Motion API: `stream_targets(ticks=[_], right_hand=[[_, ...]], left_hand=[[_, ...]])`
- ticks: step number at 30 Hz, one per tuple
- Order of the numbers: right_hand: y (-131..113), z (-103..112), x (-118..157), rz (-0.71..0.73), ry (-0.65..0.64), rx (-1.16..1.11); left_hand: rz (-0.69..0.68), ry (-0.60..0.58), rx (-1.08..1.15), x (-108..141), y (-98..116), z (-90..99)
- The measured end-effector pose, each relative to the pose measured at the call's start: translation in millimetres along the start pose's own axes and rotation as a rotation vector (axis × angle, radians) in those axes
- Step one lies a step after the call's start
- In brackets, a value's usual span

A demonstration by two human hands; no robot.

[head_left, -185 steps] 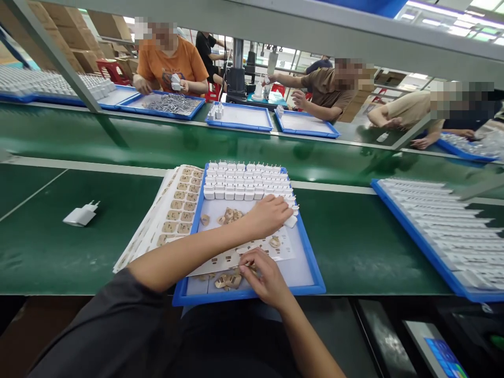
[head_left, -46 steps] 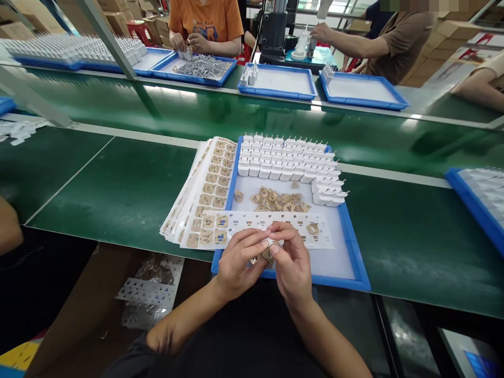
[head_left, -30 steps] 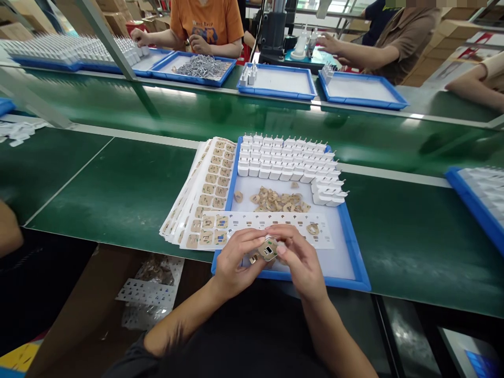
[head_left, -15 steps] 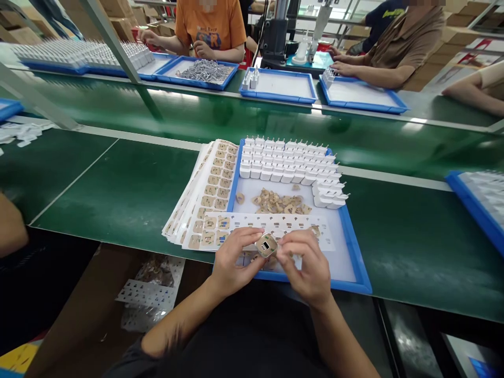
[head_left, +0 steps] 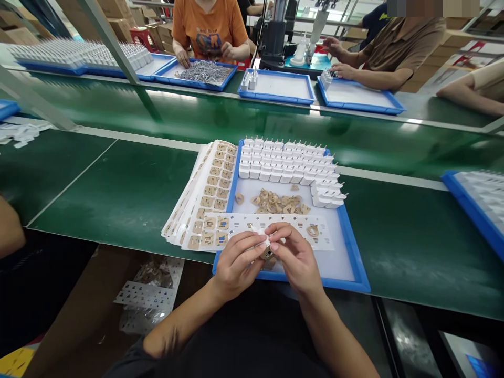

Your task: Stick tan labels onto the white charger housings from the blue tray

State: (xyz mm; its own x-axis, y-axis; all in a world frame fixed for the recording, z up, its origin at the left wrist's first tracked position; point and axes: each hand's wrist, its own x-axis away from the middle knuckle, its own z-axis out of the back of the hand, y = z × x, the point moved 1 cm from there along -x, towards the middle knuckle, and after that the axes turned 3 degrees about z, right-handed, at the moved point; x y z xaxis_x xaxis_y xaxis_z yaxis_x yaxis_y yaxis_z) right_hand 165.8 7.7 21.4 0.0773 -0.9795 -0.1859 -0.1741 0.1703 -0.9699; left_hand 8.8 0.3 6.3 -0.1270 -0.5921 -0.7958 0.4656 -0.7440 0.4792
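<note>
Close to my body, a small white charger (head_left: 268, 254) with a tan film on its port face is pinched between both hands. My left hand (head_left: 237, 264) grips it from the left, fingers closed. From the other side my right hand (head_left: 296, 257) closes its thumb and fingertips on it; much of the charger is hidden. Beneath the hands a mostly peeled white sticker sheet (head_left: 323, 240) lies across a blue-rimmed tray (head_left: 357, 262). Tan peeled pieces (head_left: 280, 202) are heaped in the tray, behind them rows of white plug chargers (head_left: 285, 163). A curled tan piece (head_left: 313, 231) rests on the sheet.
Left of the tray is a fanned stack of sticker sheets (head_left: 212, 184). An open carton (head_left: 90, 294) with discarded sheets stands below the bench edge. Another tray (head_left: 468, 210) of chargers sits at right. Across the green belt, co-workers handle parts over blue trays (head_left: 275, 97).
The charger has tilted, so its port face shows less. My right hand has moved in over its top, and the hands are closer together. Across the belt, a co-worker's hand has reached into a tray.
</note>
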Motion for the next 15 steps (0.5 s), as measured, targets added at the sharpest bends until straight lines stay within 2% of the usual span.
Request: stream_targets(ticks=[8,15], right_hand=[[2.1,-0.8,1.5,-0.010,0.035,-0.017],[-7.8,9.9,-3.8,0.069,-0.085,0.154]], left_hand=[[-0.016,0.019,0.002,2.0,0.8,-1.2],[0.020,-0.034,0.024,-0.5,0.8,0.8]])
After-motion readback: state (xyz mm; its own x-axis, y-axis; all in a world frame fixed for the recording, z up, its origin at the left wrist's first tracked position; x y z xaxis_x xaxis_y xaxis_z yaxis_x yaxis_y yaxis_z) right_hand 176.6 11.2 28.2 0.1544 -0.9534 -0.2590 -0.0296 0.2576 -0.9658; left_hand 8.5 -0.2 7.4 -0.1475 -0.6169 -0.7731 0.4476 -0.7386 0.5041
